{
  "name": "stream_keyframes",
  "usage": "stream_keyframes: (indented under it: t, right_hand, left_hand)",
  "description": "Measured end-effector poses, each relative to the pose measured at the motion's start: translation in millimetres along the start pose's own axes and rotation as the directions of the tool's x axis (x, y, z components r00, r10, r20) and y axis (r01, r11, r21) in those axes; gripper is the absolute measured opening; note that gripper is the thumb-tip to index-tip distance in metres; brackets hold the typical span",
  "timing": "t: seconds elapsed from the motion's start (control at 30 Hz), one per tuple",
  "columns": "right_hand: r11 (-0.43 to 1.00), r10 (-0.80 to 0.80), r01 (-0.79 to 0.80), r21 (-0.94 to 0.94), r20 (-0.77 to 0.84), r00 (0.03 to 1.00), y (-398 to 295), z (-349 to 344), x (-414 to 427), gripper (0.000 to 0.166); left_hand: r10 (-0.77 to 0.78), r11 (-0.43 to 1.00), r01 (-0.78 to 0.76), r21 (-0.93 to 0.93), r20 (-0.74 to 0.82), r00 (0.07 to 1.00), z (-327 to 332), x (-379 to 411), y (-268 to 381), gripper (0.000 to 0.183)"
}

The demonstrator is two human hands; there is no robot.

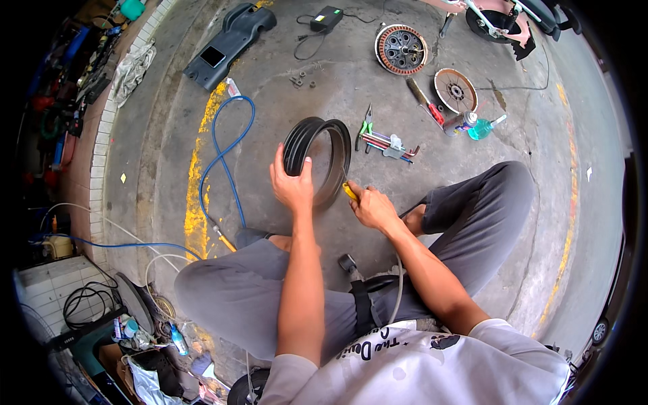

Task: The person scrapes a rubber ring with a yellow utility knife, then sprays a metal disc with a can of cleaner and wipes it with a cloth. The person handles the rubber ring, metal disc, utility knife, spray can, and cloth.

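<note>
A black ring-shaped wheel rim [338, 132] stands on its edge on the concrete floor before me, its inner face brown and dusty. My left hand [293, 178] grips its near left side, thumb on the edge and fingers around the grooved outside. In my right hand [372, 206] is a yellow-handled tool [349, 191], its thin shaft against or close to the rim's right edge. The exact kind of tool cannot be told, as the fingers cover most of the handle.
Past the rim lie green-handled pliers [369, 121], a hex key set [392, 145], a red-handled wire brush [434, 112], a spray can [460, 123], a motor stator [401, 49] and a round cover [455, 91]. A blue air hose [221, 156] loops at left, near a grey plastic panel [233, 40].
</note>
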State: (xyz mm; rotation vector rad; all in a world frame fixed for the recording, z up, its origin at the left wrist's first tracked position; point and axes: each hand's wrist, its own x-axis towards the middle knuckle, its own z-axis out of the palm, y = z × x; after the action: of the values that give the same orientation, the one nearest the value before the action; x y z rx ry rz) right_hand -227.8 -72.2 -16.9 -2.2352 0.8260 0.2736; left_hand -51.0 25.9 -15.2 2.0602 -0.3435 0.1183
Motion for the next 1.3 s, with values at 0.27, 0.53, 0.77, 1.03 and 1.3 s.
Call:
stream_keyframes:
  t: [0.27, 0.53, 0.77, 1.03, 1.3]
  right_hand:
    - [0.999, 0.034, -0.035, -0.015, -0.069, 0.997, -2, 6, 5, 0.059]
    - [0.999, 0.04, -0.039, 0.008, -0.124, 0.991, -4, 1, 12, 0.06]
    - [0.999, 0.037, -0.036, 0.008, -0.118, 0.992, -8, 3, 10, 0.061]
    - [0.999, 0.006, 0.003, 0.04, -0.21, 0.978, -12, -6, 11, 0.062]
    - [0.991, -0.049, 0.079, 0.105, -0.269, 0.962, -20, -14, 12, 0.064]
  left_hand:
    - [0.026, 1.0, -0.026, -0.002, -0.015, 1.0, 0, 0, -5, 0.067]
    - [0.009, 1.0, -0.009, -0.001, -0.013, 1.0, 0, 1, -5, 0.067]
    - [-0.001, 1.0, 0.001, 0.003, -0.015, 1.0, -2, 2, -5, 0.067]
    - [-0.014, 1.0, 0.014, -0.004, -0.017, 1.0, -2, 2, -5, 0.067]
    - [0.018, 1.0, -0.016, 0.027, -0.054, 0.998, -1, 4, -9, 0.065]
